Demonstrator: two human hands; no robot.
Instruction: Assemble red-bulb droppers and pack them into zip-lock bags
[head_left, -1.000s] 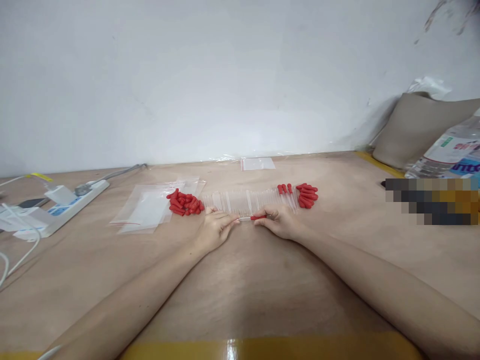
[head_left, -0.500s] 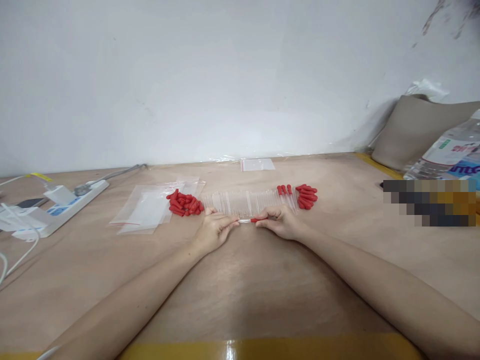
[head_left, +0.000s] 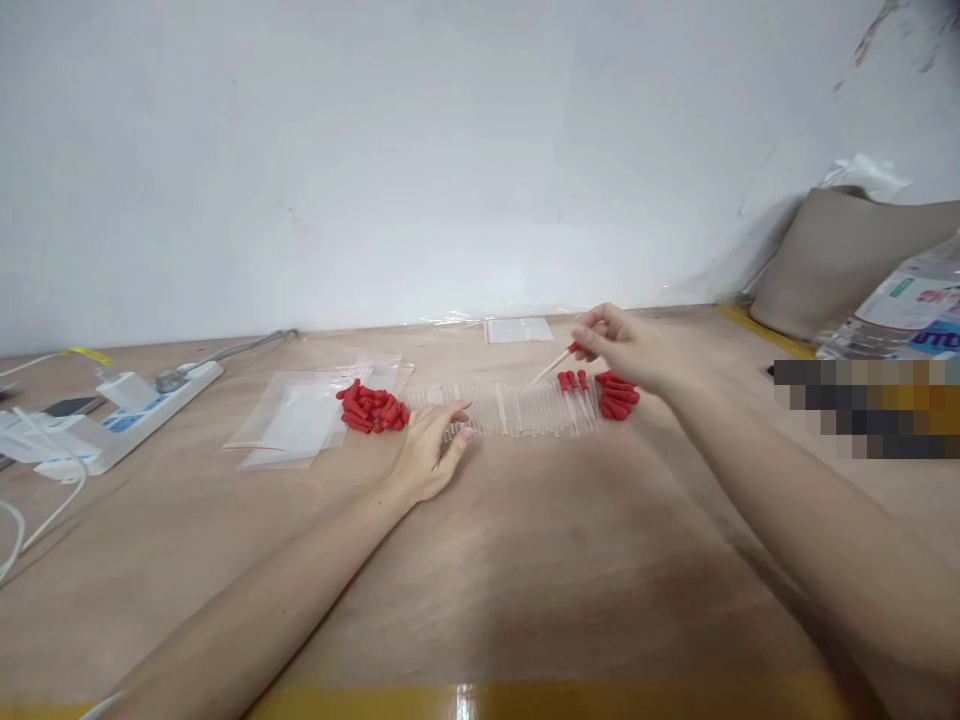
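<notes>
A row of clear glass dropper tubes (head_left: pixel 517 408) lies across the wooden table (head_left: pixel 495 560). A pile of red rubber bulbs (head_left: pixel 373 408) sits at its left end. Finished droppers with red bulbs (head_left: pixel 616 394) lie at the right end. My right hand (head_left: pixel 626 345) is raised above the right end, pinched shut on one dropper (head_left: pixel 553 366) with a red bulb, its glass tip slanting down to the left. My left hand (head_left: pixel 431 450) rests on the table at the left part of the tube row, fingers loosely spread, holding nothing.
Clear zip bags (head_left: pixel 296 415) lie left of the bulb pile, and a small one (head_left: pixel 516 329) lies by the wall. A white power strip (head_left: pixel 112 420) with cables is at far left. A plastic water bottle (head_left: pixel 904 310) and a beige cushion (head_left: pixel 840 250) stand at right.
My hands parted: the right hand lifted the assembled dropper up and to the right, over the finished pile. My left hand let go and opened beside the tube row.
</notes>
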